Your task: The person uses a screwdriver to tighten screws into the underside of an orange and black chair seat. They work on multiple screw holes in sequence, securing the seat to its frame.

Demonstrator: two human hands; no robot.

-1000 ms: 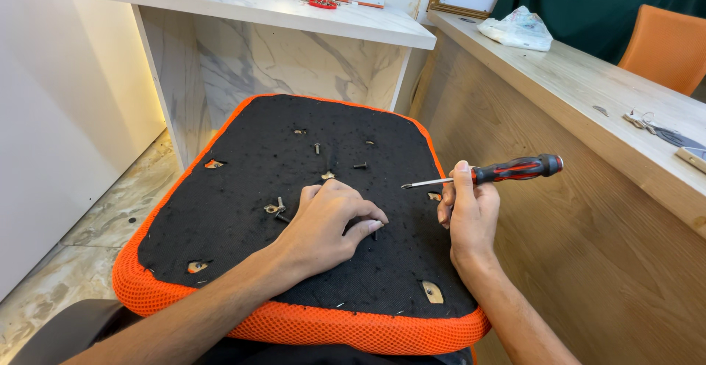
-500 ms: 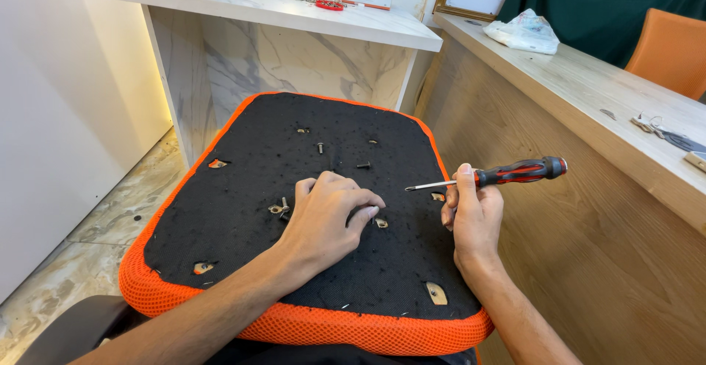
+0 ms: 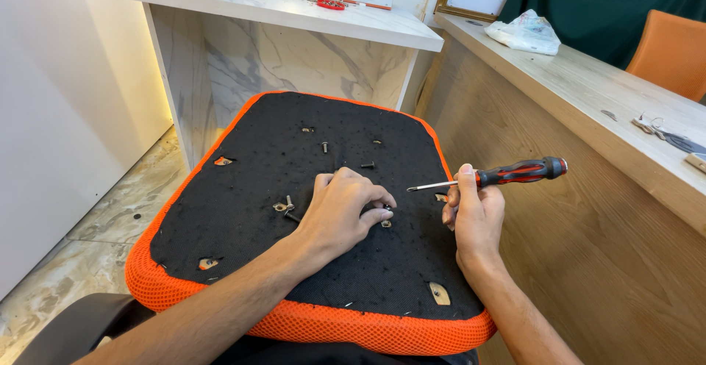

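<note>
1. Two hands work over an upturned seat cushion (image 3: 243,210), black underside up, orange mesh rim around it.
2. Left hand (image 3: 342,214) lies palm down near the cushion's middle, fingers curled around a small bolt (image 3: 385,222) at its fingertips; whether it truly pinches it, I cannot tell.
3. Right hand (image 3: 474,214) grips a red-and-black screwdriver (image 3: 489,178), closed around the shaft end of the handle.
4. Its long axis runs left to right, tip pointing left, just above and to the right of the bolt.
5. Left hand is nearer the bolt.
6. Wooden counter (image 3: 588,210) crowds the right edge; open cushion lies far and left, with loose screws (image 3: 324,147) there.
</note>
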